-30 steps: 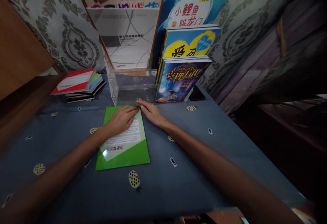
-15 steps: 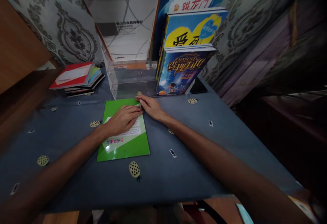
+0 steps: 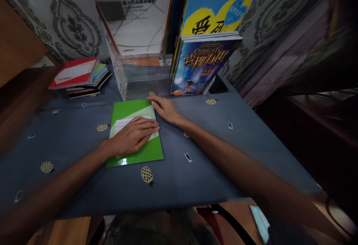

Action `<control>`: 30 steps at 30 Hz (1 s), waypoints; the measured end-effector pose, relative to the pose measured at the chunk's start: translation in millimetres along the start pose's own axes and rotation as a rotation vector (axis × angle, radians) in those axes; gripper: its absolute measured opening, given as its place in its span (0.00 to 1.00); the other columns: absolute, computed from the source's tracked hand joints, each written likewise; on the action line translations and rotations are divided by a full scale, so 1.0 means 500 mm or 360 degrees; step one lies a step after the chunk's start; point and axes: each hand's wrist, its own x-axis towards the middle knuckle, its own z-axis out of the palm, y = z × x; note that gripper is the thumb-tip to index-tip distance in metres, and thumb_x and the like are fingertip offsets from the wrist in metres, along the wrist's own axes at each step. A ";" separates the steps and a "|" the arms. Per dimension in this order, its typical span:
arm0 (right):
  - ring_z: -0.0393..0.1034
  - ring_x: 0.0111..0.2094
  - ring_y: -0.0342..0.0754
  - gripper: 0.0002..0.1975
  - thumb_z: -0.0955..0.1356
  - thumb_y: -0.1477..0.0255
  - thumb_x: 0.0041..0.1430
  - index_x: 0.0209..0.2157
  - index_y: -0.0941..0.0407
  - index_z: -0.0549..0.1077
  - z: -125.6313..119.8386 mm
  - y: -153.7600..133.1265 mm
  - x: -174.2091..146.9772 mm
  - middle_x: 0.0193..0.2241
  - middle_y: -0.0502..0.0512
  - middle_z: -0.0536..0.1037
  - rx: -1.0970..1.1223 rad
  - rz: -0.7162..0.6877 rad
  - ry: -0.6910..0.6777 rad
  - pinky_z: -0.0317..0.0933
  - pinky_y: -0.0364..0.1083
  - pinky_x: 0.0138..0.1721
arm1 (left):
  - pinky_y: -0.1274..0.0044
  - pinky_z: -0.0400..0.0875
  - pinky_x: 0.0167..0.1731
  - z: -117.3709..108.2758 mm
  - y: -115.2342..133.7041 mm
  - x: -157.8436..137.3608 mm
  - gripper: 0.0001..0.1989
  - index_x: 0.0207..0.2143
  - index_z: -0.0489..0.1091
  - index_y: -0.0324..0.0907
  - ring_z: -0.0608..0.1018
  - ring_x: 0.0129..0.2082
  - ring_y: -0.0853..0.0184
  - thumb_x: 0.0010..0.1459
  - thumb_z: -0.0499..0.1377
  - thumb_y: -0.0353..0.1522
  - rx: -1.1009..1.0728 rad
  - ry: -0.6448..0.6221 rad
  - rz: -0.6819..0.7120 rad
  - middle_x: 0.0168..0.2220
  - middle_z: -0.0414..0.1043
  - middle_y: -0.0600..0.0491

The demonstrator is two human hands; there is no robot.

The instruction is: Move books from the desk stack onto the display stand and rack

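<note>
A thin green book (image 3: 131, 109) lies flat on the blue-grey tablecloth (image 3: 69, 140). My left hand (image 3: 134, 136) rests palm down on the middle of its cover, fingers together and pointing right. At the book's far right corner my right hand (image 3: 165, 109) lies flat, with its fingertips on the book's edge. Neither hand grips anything. Just beyond the book stands a clear plastic holder (image 3: 140, 77), with upright books (image 3: 201, 66) in its right part.
A flat stack of books with a red one on top (image 3: 79, 75) lies at the far left. Large books and a white sheet lean against the patterned wall behind the holder. A dark phone (image 3: 218, 86) lies beside the upright books. The table's front edge is near me.
My left hand has slid back toward me along the cover, from the far edge to the middle. The right hand stays at the book's far right corner. The camera has tilted down.
</note>
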 end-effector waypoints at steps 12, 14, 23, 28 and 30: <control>0.73 0.53 0.52 0.20 0.59 0.72 0.68 0.56 0.59 0.72 0.002 -0.002 -0.001 0.52 0.60 0.79 0.0014 -0.0035 0.0024 0.63 0.53 0.56 | 0.59 0.65 0.59 0.001 0.048 -0.032 0.22 0.62 0.66 0.42 0.71 0.61 0.59 0.68 0.49 0.26 -0.0058 -0.0037 0.0194 0.60 0.72 0.48; 0.73 0.53 0.52 0.19 0.59 0.73 0.68 0.55 0.59 0.73 0.002 -0.003 -0.002 0.52 0.59 0.79 0.0015 -0.0035 0.0030 0.64 0.52 0.56 | 0.59 0.63 0.61 -0.002 0.057 -0.038 0.22 0.62 0.65 0.43 0.70 0.62 0.58 0.67 0.49 0.26 -0.0081 -0.0070 0.0209 0.60 0.71 0.49; 0.73 0.52 0.52 0.19 0.60 0.74 0.67 0.55 0.56 0.73 0.005 0.002 -0.001 0.52 0.57 0.80 -0.0016 -0.0035 0.0036 0.64 0.53 0.55 | 0.59 0.57 0.64 -0.001 0.082 -0.052 0.23 0.61 0.66 0.44 0.69 0.63 0.62 0.65 0.51 0.26 -0.0270 -0.0110 0.0232 0.60 0.71 0.50; 0.72 0.54 0.54 0.19 0.61 0.75 0.65 0.55 0.57 0.73 0.008 -0.001 -0.007 0.53 0.59 0.79 -0.0102 -0.0049 0.0036 0.63 0.56 0.58 | 0.63 0.62 0.63 -0.013 0.065 -0.051 0.20 0.59 0.68 0.43 0.71 0.62 0.64 0.67 0.51 0.26 -0.0296 -0.0092 0.0184 0.60 0.71 0.49; 0.71 0.55 0.55 0.20 0.61 0.74 0.65 0.55 0.56 0.73 0.008 -0.002 -0.009 0.53 0.60 0.78 -0.0139 -0.0082 0.0039 0.63 0.57 0.58 | 0.63 0.66 0.60 -0.022 0.026 -0.058 0.18 0.57 0.69 0.43 0.73 0.59 0.63 0.67 0.50 0.28 -0.0200 0.0036 0.0046 0.58 0.73 0.48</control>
